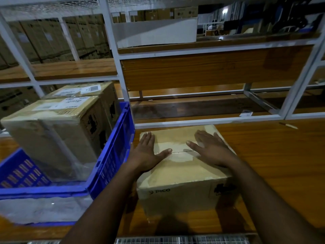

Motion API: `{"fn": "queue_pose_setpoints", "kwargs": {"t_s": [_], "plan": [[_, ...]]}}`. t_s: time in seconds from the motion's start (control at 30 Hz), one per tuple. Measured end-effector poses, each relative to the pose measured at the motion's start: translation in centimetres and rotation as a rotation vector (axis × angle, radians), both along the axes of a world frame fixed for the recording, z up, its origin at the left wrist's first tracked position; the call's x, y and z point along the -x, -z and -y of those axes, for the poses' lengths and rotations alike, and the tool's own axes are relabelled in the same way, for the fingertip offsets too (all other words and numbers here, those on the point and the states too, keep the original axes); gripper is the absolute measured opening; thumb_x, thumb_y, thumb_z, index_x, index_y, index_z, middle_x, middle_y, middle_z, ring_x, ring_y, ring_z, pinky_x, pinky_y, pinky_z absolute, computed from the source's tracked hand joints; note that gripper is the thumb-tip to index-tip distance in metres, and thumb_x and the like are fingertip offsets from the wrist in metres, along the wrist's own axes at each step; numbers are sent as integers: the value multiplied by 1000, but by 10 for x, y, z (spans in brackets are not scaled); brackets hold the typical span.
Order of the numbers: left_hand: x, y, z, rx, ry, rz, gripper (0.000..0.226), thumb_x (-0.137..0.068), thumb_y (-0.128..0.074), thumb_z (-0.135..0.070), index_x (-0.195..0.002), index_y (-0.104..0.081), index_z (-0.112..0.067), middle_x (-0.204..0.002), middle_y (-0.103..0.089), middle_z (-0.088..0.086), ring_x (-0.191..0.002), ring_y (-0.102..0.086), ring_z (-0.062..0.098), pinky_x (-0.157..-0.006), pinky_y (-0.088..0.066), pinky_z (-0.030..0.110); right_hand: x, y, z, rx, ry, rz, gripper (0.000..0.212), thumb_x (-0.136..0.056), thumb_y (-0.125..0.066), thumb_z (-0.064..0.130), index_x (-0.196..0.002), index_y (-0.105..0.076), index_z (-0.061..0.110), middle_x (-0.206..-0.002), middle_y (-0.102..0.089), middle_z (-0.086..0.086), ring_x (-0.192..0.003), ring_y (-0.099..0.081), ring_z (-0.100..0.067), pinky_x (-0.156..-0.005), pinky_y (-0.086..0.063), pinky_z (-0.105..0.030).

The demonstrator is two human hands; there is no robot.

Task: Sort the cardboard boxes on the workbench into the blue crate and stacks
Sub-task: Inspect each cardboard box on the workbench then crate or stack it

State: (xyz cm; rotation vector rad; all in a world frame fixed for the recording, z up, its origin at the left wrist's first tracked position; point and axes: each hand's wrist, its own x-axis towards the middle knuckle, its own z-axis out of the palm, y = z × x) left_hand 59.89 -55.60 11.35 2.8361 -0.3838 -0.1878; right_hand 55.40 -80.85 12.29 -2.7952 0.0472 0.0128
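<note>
A taped cardboard box (182,175) marked PICO stands on the wooden workbench (274,155) right of the blue crate (112,155). My left hand (147,152) lies flat on the box's top near its left edge, fingers straight. Flat on the top towards the right edge rests my right hand (211,148), fingers straight too. Inside the crate stand two taller cardboard boxes: a near one (51,134) with a white label and a far one (98,95) behind it.
White metal shelf uprights (121,76) and a wooden back panel (211,71) rise just behind the box. Clear plastic film (44,210) lies in front of the crate. A small pale object (288,125) lies on the bench at the right. Stacked cartons fill the background.
</note>
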Motion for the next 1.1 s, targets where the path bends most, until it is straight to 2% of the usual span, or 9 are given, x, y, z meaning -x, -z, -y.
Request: {"fn": "queue_pose_setpoints", "kwargs": {"t_s": [0.13, 0.37, 0.43, 0.5, 0.6, 0.73, 0.9, 0.97, 1.1], "plan": [[7, -1, -11, 27, 40, -78, 136, -57, -39, -100, -162, 6, -27, -167, 18, -11, -153, 17, 10, -124, 0, 55, 13, -5, 10, -1, -48, -25, 96, -82, -57, 76, -157, -20, 29, -167, -9, 6, -153, -6, -18, -122, -6, -36], [16, 11, -6, 288, -148, 65, 135, -61, -64, -88, -162, -2, -25, -169, 11, -9, -155, 12, 11, -125, -12, 47, 5, 12, 9, -27, 153, 171, 98, -77, -62, 76, -155, -25, 30, -167, -11, 3, -154, -4, -23, -123, -10, -47], [21, 12, -6, 382, -246, 111, 134, -61, -72, -83, -162, -5, -25, -170, 0, -4, -156, -2, 18, -122, -22, 51, 4, 16, 14, -45, 287, 212, 100, -77, -59, 78, -155, -25, 24, -164, -21, -5, -150, -17, -30, -120, -25, -50], [25, 10, -6, 469, -290, 95, 122, -62, -78, -76, -157, -18, -28, -164, -28, 2, -147, -33, 25, -112, -38, 49, 4, 18, 14, -78, 346, 210, 95, -81, -58, 75, -153, -29, 19, -157, -35, -9, -142, -34, -33, -110, -39, -49], [29, 7, -6, 495, -278, 59, 109, -67, -78, -71, -154, -23, -33, -151, -48, 1, -132, -51, 26, -101, -47, 44, 7, 16, 12, -100, 341, 236, 85, -87, -59, 66, -151, -33, 17, -152, -42, -9, -135, -44, -30, -104, -45, -44], [34, -4, -4, 500, -247, 138, 114, -67, -80, -69, -156, -20, -32, -151, -48, 2, -131, -52, 26, -99, -48, 42, 12, 6, 16, -214, 364, 347, 87, -84, -65, 64, -152, -33, 20, -147, -47, -10, -130, -48, -31, -96, -49, -44], [34, -38, 5, 698, -204, 379, 115, -71, -85, -52, -159, -14, -31, -153, -45, 3, -136, -48, 23, -105, -45, 42, 13, -25, 21, -360, 428, 589, 96, -82, -69, 62, -154, -20, 23, -140, -36, -14, -125, -40, -30, -86, -46, -37], [36, -45, 8, 766, -222, 442, 112, -73, -83, -53, -159, -17, -28, -156, -38, 3, -139, -42, 21, -106, -43, 40, 15, -33, 20, -401, 489, 657, 94, -83, -65, 65, -154, -20, 22, -141, -34, -11, -125, -39, -29, -83, -45, -34], [46, -34, 7, 782, -313, 425, 106, -76, -76, -59, -159, -19, -25, -152, -33, 5, -130, -43, 18, -94, -45, 37, 22, -21, 15, -409, 544, 641, 83, -84, -43, 77, -140, -37, 17, -134, -39, -10, -119, -45, -29, -82, -50, -42]]}}
